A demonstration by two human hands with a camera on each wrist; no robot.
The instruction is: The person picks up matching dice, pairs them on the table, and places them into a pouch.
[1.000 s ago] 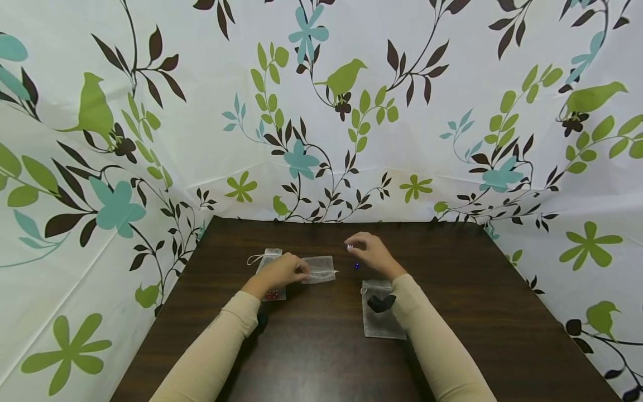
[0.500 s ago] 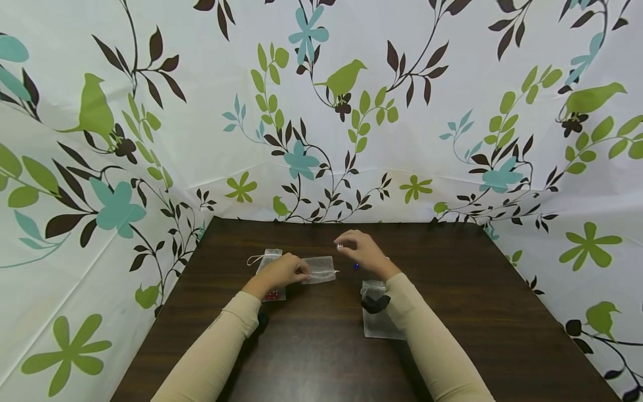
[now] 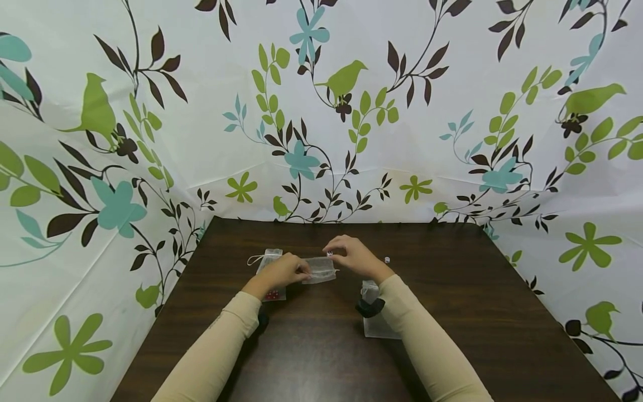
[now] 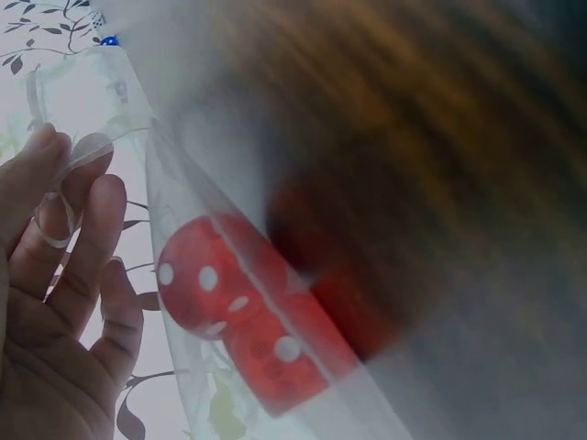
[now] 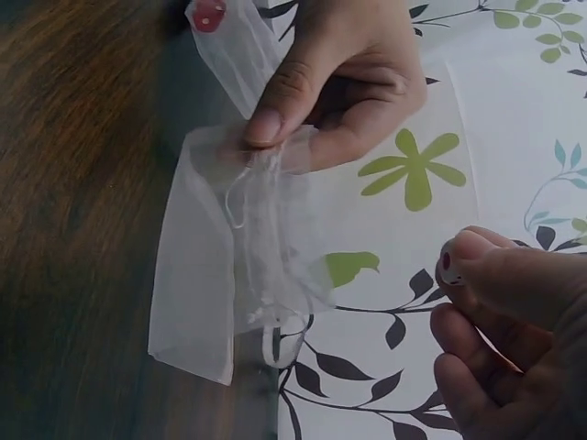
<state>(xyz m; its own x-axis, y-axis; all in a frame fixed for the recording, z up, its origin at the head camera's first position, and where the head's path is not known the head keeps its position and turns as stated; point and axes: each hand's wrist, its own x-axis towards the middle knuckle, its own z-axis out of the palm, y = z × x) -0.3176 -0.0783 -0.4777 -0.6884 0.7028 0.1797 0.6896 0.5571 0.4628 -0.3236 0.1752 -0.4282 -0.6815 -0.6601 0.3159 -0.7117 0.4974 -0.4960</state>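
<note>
backdrop [image 3: 427, 128]: leaf + bird print, meets tbl's far edge, wraps l & r sides.

dk wood tbl [image 3: 507, 318]: narrows toward far edge. more wood between r sleeve [image 3: 432, 346] & r edge than between l sleeve [image 3: 211, 346] & l edge; wide strip runs betw the two.

yr r hand [image 3: 359, 259]: well in from side edges, wood betw it & far edge. thumb + finger pinch a wht die [image 5: 449, 263], pip showing.

yr l hand [image 3: 281, 272]: thumb + fingers pinch sheer bag [image 3: 322, 270] at its drawstring side. bag extends to yr r; r wrist view has a gap betw it & die.

near bag [image 3: 380, 328]: flat, part hidden by r sleeve, closer to you than the held one.

dice bag [image 3: 273, 254]: part hidden behind yr l hand, cord loop off its far end. red dice [image 4: 202, 275] inside, toward near end.

2nd wht die [image 3: 387, 260]: on tbl, just beyond yr r wrist.

blue bit [image 4: 110, 40]: top l of l wrist view, too small to tell more.
</note>
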